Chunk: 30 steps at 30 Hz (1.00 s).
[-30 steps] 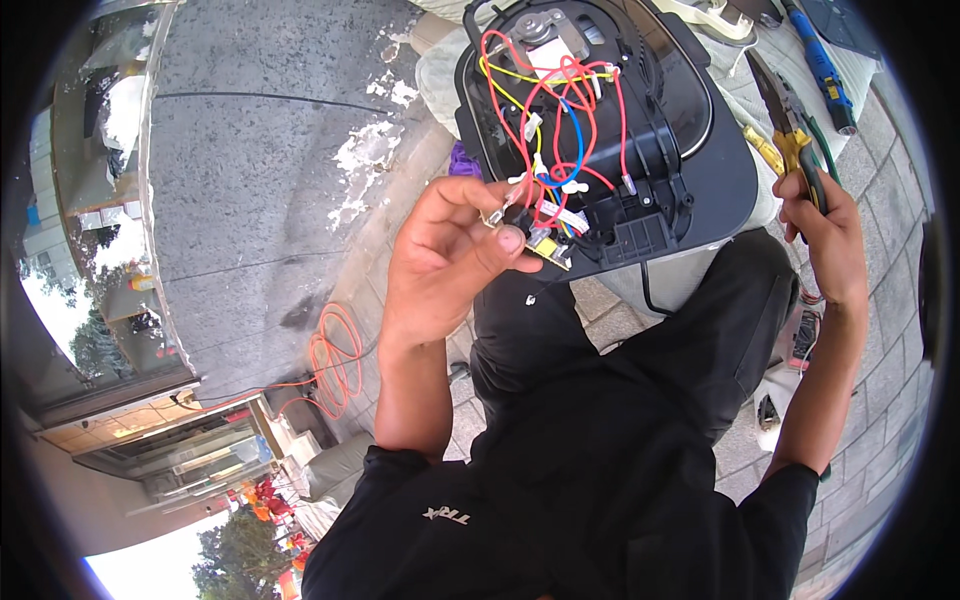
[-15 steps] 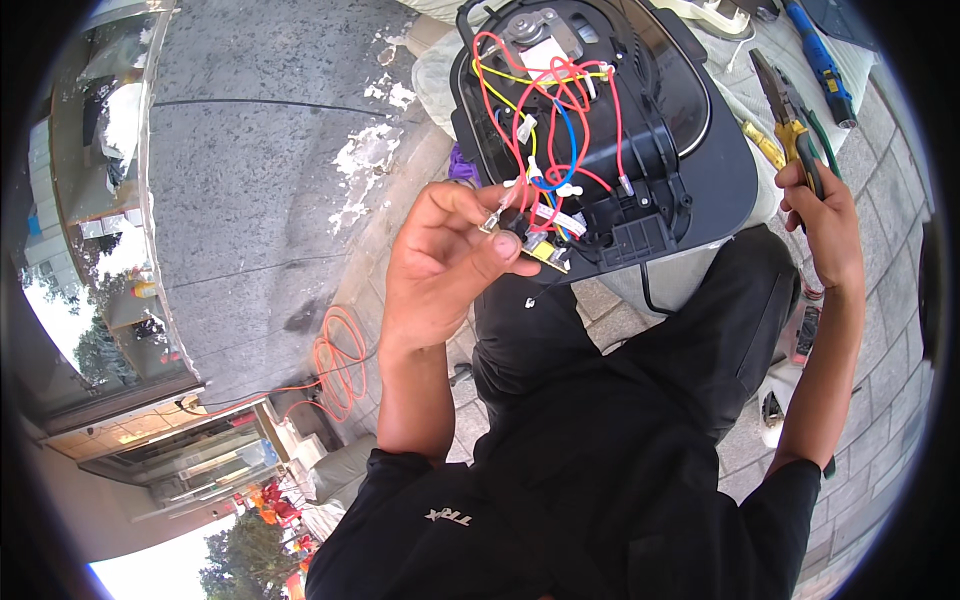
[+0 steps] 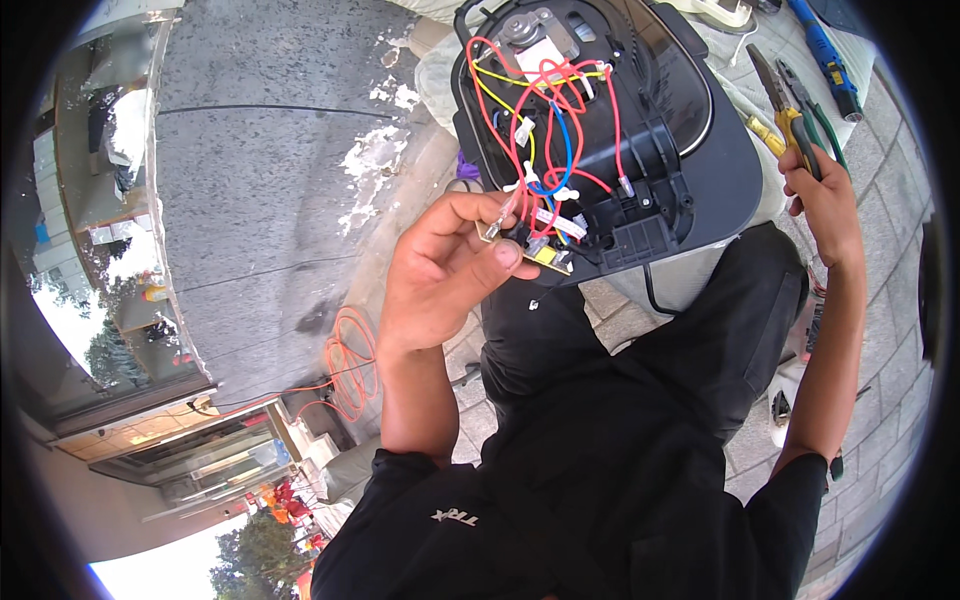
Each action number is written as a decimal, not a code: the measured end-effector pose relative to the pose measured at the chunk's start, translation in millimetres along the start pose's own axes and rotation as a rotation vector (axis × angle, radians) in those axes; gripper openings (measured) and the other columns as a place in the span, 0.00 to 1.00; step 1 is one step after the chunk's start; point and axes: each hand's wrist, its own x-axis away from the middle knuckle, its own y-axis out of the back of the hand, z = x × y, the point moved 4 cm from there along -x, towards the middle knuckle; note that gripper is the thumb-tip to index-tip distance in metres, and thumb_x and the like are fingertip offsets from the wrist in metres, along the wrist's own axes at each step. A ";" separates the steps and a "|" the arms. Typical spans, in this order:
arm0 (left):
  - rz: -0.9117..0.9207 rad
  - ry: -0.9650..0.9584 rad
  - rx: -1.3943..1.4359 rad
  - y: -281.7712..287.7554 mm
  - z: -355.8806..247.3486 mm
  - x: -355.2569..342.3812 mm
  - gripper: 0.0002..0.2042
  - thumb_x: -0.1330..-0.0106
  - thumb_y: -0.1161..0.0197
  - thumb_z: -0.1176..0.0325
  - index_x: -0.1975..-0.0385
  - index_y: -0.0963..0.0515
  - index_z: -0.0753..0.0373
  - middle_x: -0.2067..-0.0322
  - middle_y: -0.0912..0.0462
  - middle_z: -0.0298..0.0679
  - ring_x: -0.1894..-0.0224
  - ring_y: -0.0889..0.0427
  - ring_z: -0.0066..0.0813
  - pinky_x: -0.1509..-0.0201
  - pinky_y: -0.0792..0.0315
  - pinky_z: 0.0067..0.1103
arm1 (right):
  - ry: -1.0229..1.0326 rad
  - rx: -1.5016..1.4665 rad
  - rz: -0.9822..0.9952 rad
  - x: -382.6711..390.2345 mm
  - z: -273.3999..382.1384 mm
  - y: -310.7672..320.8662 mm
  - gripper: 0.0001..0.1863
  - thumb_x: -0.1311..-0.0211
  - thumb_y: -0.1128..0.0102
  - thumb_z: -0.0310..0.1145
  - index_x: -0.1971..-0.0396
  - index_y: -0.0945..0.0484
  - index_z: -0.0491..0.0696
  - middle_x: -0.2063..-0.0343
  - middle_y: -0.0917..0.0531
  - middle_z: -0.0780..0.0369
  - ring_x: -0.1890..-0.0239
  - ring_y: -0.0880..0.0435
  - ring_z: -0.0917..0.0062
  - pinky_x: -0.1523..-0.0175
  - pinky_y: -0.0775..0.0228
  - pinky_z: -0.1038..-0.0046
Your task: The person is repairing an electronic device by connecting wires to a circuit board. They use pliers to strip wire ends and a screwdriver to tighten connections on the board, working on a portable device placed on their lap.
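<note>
My left hand (image 3: 430, 270) is closed, thumb and fingers pinching the end of a small circuit board (image 3: 552, 262) near a clear-sleeved wire terminal (image 3: 494, 230). Red, yellow and blue wires (image 3: 567, 150) run from there into an opened black appliance housing (image 3: 725, 165), which lies beyond my knees. The fingers partly hide the board. Off to the right, my right hand (image 3: 826, 205) grips the yellow-and-black handles of a pair of pliers (image 3: 790, 115). Their jaws point away from me, over the pale cloth and apart from the housing.
Next to the held pliers lie green-handled pliers (image 3: 815, 105), a yellow handle (image 3: 764, 135) and a blue power tool (image 3: 826, 62) on a pale cloth (image 3: 740, 75). An orange cord (image 3: 350, 365) is coiled on the ground at left. A black cable (image 3: 655, 290) hangs below the housing.
My right hand has shifted slightly away from me with the pliers. My left hand keeps its pinch almost in place, and the view has moved a little.
</note>
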 end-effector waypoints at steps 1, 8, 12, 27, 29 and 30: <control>0.003 0.004 -0.015 0.1 -1.6 -0.7 0.11 0.25 0.36 0.80 0.46 0.24 0.72 0.41 0.20 0.49 0.43 0.15 0.36 0.49 0.08 0.40 | -0.001 -0.005 0.001 -1.3 -2.6 0.3 0.08 0.35 0.44 0.30 0.61 0.18 0.46 0.72 0.22 0.70 0.69 0.25 0.86 0.66 0.32 0.77; 0.013 0.032 0.018 2.4 -2.8 -0.6 0.10 0.26 0.35 0.80 0.48 0.24 0.72 0.41 0.21 0.51 0.47 0.14 0.35 0.51 0.09 0.40 | -0.017 0.012 0.006 -4.8 -10.6 0.9 0.08 0.35 0.45 0.30 0.61 0.18 0.47 0.72 0.22 0.70 0.69 0.25 0.86 0.66 0.32 0.77; 0.020 0.049 0.058 -0.7 -5.1 -2.4 0.11 0.26 0.35 0.82 0.48 0.24 0.70 0.42 0.20 0.49 0.44 0.15 0.35 0.50 0.09 0.37 | -0.020 0.035 -0.021 -5.0 -11.0 1.2 0.08 0.35 0.44 0.30 0.60 0.18 0.46 0.72 0.23 0.70 0.69 0.26 0.86 0.66 0.32 0.77; 0.014 0.087 0.133 2.4 -0.7 -1.2 0.13 0.28 0.36 0.86 0.47 0.24 0.67 0.39 0.21 0.45 0.40 0.16 0.35 0.46 0.10 0.31 | 0.092 0.429 -0.191 -29.7 -32.1 5.9 0.11 0.32 0.43 0.32 0.59 0.16 0.42 0.74 0.19 0.60 0.69 0.23 0.76 0.60 0.31 0.68; 0.000 0.096 0.131 3.3 0.4 -0.6 0.13 0.28 0.36 0.86 0.48 0.24 0.67 0.39 0.21 0.46 0.41 0.15 0.35 0.46 0.10 0.32 | 0.075 0.446 -0.196 -31.9 -33.1 5.2 0.12 0.32 0.43 0.32 0.58 0.16 0.42 0.74 0.19 0.58 0.69 0.22 0.75 0.59 0.30 0.67; 0.003 0.078 0.116 3.4 0.3 -0.9 0.12 0.27 0.36 0.84 0.47 0.25 0.68 0.39 0.21 0.47 0.41 0.15 0.36 0.46 0.10 0.35 | 0.059 0.453 -0.196 -32.7 -31.6 4.8 0.12 0.33 0.43 0.32 0.58 0.16 0.41 0.74 0.19 0.58 0.69 0.22 0.75 0.59 0.30 0.67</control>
